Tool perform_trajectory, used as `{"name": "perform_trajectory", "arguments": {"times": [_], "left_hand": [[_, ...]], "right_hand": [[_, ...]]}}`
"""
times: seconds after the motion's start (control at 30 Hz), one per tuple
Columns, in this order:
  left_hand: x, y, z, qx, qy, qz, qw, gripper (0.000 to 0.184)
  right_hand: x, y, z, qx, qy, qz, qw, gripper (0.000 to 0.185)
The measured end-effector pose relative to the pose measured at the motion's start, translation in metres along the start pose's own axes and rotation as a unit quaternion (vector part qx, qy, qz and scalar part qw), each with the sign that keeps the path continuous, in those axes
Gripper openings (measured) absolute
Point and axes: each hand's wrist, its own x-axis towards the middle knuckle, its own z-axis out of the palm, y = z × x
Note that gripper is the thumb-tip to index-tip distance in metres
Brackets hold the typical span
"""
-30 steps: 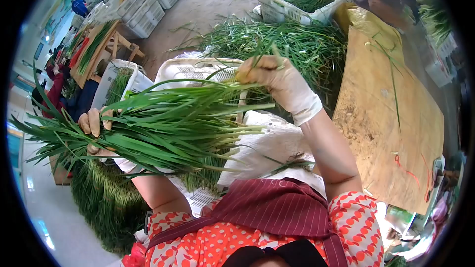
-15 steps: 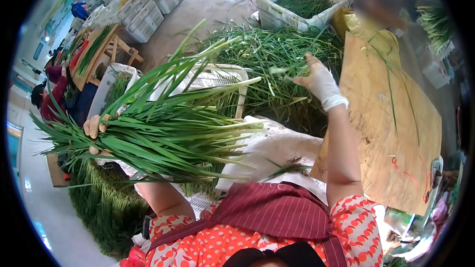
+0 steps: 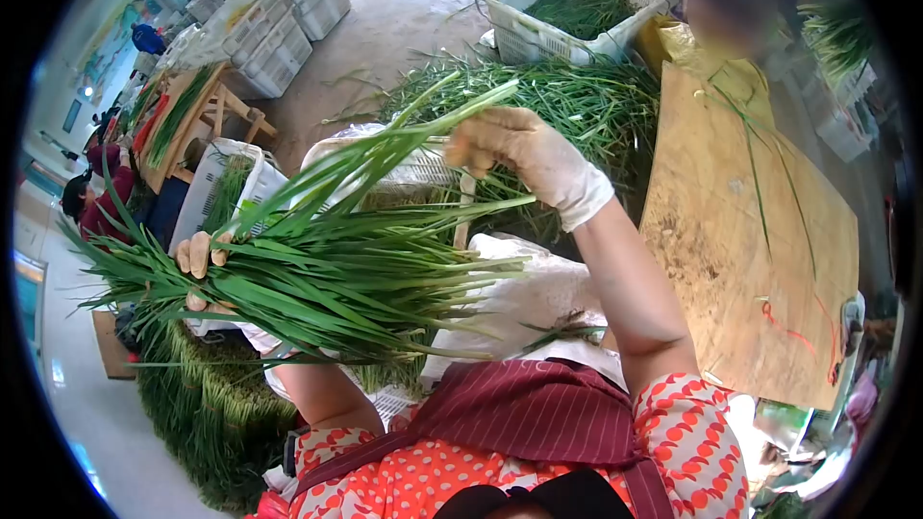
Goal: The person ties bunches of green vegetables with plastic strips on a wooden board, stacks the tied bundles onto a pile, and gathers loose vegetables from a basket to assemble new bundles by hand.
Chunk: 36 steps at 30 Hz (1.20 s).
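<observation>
My left hand, gloved, is closed round a large bunch of green chives near its leafy end. The pale stem ends fan out to the right, above my apron. My right hand, in a whitish glove, is at the upper stems of that bunch. Its fingers are bent and pressed together on a few stalks that stand apart from the others. The fingertips are partly hidden behind the hand and stems.
A heap of loose chives lies ahead, with a white crate behind it. At right is a wooden board with red string. Stacked chives stand at lower left. Other people are at far left and upper right.
My right hand has moved left from over the loose heap to the bunch's upper stems, and its spread fingers have closed there. My left hand keeps its hold.
</observation>
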Motion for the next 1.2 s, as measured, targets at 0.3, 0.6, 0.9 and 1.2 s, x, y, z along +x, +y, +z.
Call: {"name": "perform_trajectory", "arguments": {"times": [0.3,0.6,0.9,1.2], "left_hand": [[-0.002,-0.005,0.001,-0.006,-0.011,0.024,1.0,0.031],[0.022,-0.048,0.035,-0.132,0.008,0.074,0.988,0.029],[0.022,-0.044,0.025,0.106,0.013,0.051,0.993,0.017],[0.024,-0.051,0.022,0.135,0.05,0.046,0.988,0.022]], "right_hand": [[-0.026,0.014,-0.101,0.246,0.222,-0.209,0.92,0.033],[0.018,0.022,-0.028,0.093,-0.04,-0.025,0.995,0.061],[0.012,0.028,-0.004,0.226,-0.112,-0.085,0.964,0.023],[-0.005,0.024,-0.006,0.172,-0.051,-0.098,0.979,0.024]]}}
